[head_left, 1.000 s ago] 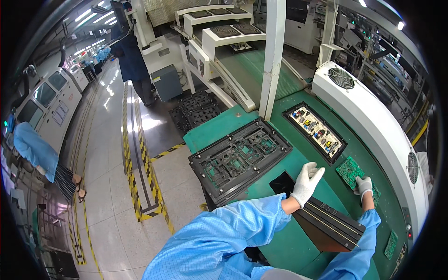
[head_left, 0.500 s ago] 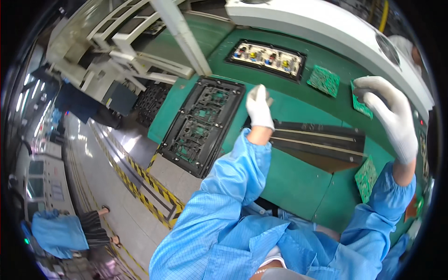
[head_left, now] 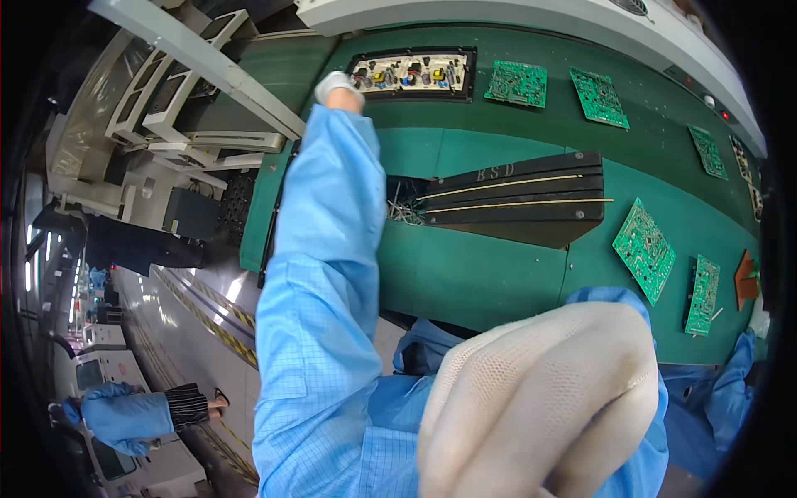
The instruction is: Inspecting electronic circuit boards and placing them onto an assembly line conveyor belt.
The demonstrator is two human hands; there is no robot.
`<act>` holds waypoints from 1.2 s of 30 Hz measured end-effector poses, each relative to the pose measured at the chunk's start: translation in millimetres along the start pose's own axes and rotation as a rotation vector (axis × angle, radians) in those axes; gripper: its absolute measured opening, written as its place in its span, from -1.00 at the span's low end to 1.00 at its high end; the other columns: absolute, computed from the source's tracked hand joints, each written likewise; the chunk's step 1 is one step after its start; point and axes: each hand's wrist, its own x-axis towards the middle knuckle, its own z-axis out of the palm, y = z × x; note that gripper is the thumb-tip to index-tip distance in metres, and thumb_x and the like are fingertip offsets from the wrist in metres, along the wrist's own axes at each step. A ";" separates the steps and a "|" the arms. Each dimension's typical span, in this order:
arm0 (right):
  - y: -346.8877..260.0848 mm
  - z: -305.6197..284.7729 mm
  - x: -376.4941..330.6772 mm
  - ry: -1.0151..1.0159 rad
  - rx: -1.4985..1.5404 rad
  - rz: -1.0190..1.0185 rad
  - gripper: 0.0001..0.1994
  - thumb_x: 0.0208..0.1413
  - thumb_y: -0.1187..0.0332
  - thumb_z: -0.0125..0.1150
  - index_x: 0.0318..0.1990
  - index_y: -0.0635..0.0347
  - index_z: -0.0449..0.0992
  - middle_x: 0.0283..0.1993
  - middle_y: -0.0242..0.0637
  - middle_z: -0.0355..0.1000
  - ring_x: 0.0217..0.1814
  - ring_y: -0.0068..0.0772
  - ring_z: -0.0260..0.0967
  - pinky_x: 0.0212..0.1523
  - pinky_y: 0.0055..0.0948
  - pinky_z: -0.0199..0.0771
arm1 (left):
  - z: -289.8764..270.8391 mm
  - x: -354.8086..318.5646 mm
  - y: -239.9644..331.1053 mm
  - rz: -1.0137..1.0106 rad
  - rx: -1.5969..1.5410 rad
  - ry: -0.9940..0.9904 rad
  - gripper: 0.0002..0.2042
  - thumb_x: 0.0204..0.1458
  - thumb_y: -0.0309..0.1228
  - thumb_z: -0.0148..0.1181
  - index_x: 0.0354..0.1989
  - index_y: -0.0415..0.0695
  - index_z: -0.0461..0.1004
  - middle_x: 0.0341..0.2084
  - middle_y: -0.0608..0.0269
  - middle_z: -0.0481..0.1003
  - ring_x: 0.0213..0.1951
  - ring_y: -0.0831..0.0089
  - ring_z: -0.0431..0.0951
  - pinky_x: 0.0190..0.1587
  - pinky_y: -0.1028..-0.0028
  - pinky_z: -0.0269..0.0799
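Observation:
My left hand [head_left: 339, 85], in a white glove, is stretched out to the far left, at the left end of a white board [head_left: 411, 73] with colourful components in a black frame. Its fingers are hidden, so their grip does not show. My right hand [head_left: 540, 390], also gloved, is raised close to the camera and fills the lower middle. Its fingers are bent and close together; their tips and anything in them are out of sight. Below my left forearm only an edge of the black pallet [head_left: 276, 220] shows.
A black wedge-shaped holder [head_left: 515, 199] with two thin pale rods stands mid-table, beside a pile of cut wire bits [head_left: 404, 209]. Several green circuit boards [head_left: 516, 83] lie to the right. A white machine housing [head_left: 531, 17] runs along the back. Someone in blue stands at lower left.
My left hand has gone from beside the black pallet to the framed white board. My right hand has left the green circuit boards and come up near the camera. The view has shifted.

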 end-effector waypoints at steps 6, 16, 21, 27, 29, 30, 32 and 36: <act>-0.8 -21.3 -22.6 0.110 0.222 0.102 -0.84 0.02 0.59 0.29 -0.25 0.54 0.54 -0.32 0.05 0.52 -0.47 -0.17 0.48 -0.53 -0.39 0.46 | 29.9 49.7 -62.6 -0.192 -0.806 0.247 -0.60 0.20 -0.15 -0.10 0.06 -0.05 0.52 0.10 0.13 0.51 0.16 0.16 0.49 0.10 0.28 0.41; -33.7 -28.5 -24.7 0.311 0.006 0.347 -0.96 0.01 0.58 0.30 -0.37 0.33 0.56 -0.33 -0.14 0.51 -0.34 -0.22 0.47 -0.35 -0.41 0.44 | 40.8 105.4 -50.0 0.281 0.388 0.267 -0.72 0.21 -0.35 -0.02 -0.06 -0.03 0.63 0.05 0.13 0.54 0.07 0.18 0.56 0.04 0.25 0.52; -37.9 -41.4 -19.3 0.252 -0.227 0.308 -0.98 0.05 0.57 0.25 -0.38 0.29 0.53 -0.32 -0.15 0.50 -0.32 -0.17 0.47 -0.34 -0.37 0.44 | 65.3 155.7 -44.2 0.184 -0.168 0.318 -0.71 0.06 -0.27 0.19 -0.15 -0.19 0.61 -0.11 -0.09 0.57 0.03 -0.08 0.52 -0.02 0.17 0.47; -2.5 -28.1 -38.0 0.501 -0.345 0.090 -0.96 0.08 0.53 0.25 -0.36 0.31 0.53 -0.30 -0.13 0.50 -0.33 -0.13 0.46 -0.33 -0.36 0.44 | 53.6 137.2 30.2 0.163 -0.130 0.210 -0.76 0.11 -0.34 0.11 -0.14 -0.16 0.60 -0.03 -0.13 0.53 0.10 -0.10 0.47 0.02 0.20 0.46; -3.1 -20.1 -34.0 0.619 -0.260 -0.197 -0.93 0.09 0.50 0.25 -0.36 0.32 0.53 -0.30 -0.12 0.50 -0.33 -0.12 0.45 -0.33 -0.35 0.44 | 41.6 123.9 3.4 0.112 -0.173 0.245 -0.75 0.09 -0.33 0.16 -0.12 -0.17 0.61 -0.01 -0.13 0.52 0.11 -0.06 0.48 0.04 0.22 0.46; -32.3 -29.3 -22.7 0.435 -0.295 0.035 -0.91 0.11 0.46 0.24 -0.36 0.32 0.53 -0.30 -0.11 0.50 -0.33 -0.12 0.45 -0.34 -0.34 0.44 | 39.7 118.9 -12.4 0.081 -0.221 0.268 -0.73 0.07 -0.32 0.20 -0.11 -0.17 0.61 0.01 -0.12 0.51 0.12 -0.02 0.49 0.06 0.24 0.47; -48.8 -31.5 -15.1 0.220 -0.307 0.252 -0.88 0.13 0.43 0.23 -0.36 0.32 0.53 -0.30 -0.11 0.50 -0.34 -0.11 0.45 -0.34 -0.33 0.44 | 37.2 113.7 -54.8 0.005 -0.603 0.239 -0.77 0.10 -0.39 0.15 -0.13 -0.22 0.59 -0.09 -0.16 0.55 0.00 -0.10 0.56 -0.05 0.08 0.50; -57.0 -28.4 -25.8 0.171 -0.321 0.184 -0.85 0.16 0.39 0.21 -0.38 0.30 0.54 -0.29 -0.11 0.50 -0.34 -0.10 0.45 -0.34 -0.32 0.44 | 5.9 77.0 -60.8 0.049 -1.293 -0.051 -0.83 0.11 -0.37 0.19 -0.19 -0.18 0.56 -0.19 -0.03 0.55 -0.23 0.02 0.56 -0.21 0.03 0.48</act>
